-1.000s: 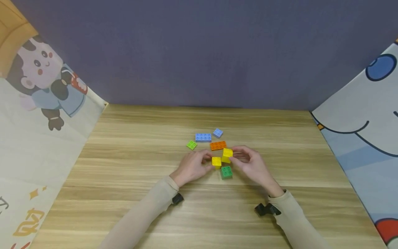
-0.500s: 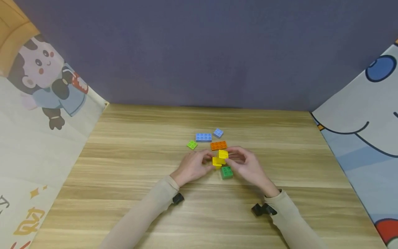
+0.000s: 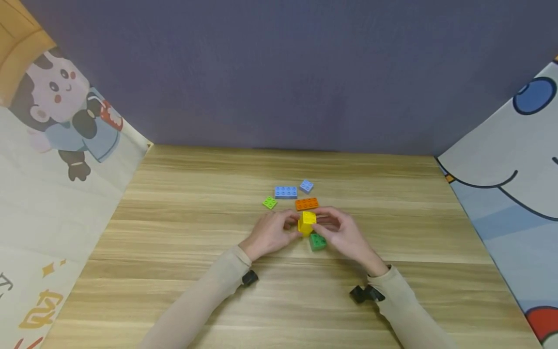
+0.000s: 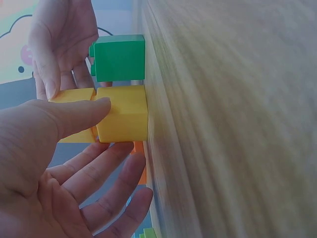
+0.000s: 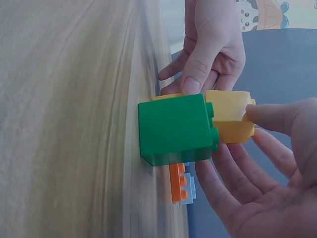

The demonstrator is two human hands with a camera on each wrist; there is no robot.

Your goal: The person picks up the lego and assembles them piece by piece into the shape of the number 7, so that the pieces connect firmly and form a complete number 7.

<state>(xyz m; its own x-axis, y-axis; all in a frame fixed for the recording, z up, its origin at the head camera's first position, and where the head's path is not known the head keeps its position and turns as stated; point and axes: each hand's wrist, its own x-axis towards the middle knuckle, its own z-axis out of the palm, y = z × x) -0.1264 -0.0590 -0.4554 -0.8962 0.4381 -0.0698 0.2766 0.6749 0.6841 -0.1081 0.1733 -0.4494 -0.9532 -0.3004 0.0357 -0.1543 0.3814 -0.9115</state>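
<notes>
One table. Left hand, half-curled, pinches one lower yellow block; right hand, likewise, one upper yellow block atop it. Nearby: one green block, two blue bricks, one orange brick, one lime brick. Left wrist view shows the yellows' seam (head view: unclear).

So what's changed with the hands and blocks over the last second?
The right hand moved the upper yellow block leftward, from beside the lower yellow block to over it. Neither hand visibly took hold of or released anything. The left hand stayed holding the lower yellow block; the green block, orange block, lime block, long blue block and small blue block stayed put.
</notes>
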